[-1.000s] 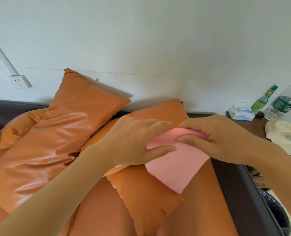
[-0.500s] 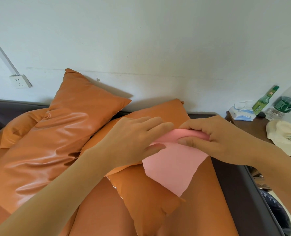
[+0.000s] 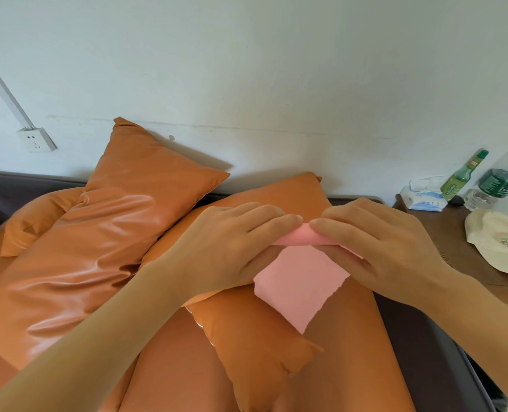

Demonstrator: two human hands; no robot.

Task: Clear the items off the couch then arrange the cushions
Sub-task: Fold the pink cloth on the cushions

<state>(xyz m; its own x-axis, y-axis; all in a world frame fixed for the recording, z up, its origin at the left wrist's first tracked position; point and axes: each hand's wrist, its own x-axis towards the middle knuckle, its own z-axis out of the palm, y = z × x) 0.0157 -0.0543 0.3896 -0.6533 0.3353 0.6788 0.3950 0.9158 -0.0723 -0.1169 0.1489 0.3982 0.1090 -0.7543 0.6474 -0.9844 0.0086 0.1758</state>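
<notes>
Both hands, left hand (image 3: 232, 248) and right hand (image 3: 377, 248), have fingers clamped on the pink cloth (image 3: 300, 283), folding it above the cushion (image 3: 261, 337), probably for tidy removal.

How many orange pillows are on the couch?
4. A big pillow leans on the wall, a small one sits behind it at left, one lies under the hands, and one is in front. More may be hidden.

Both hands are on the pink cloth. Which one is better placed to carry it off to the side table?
Probably the right hand: it already pinches the pink cloth and is nearer the side table. The left hand is farther from it.
</notes>
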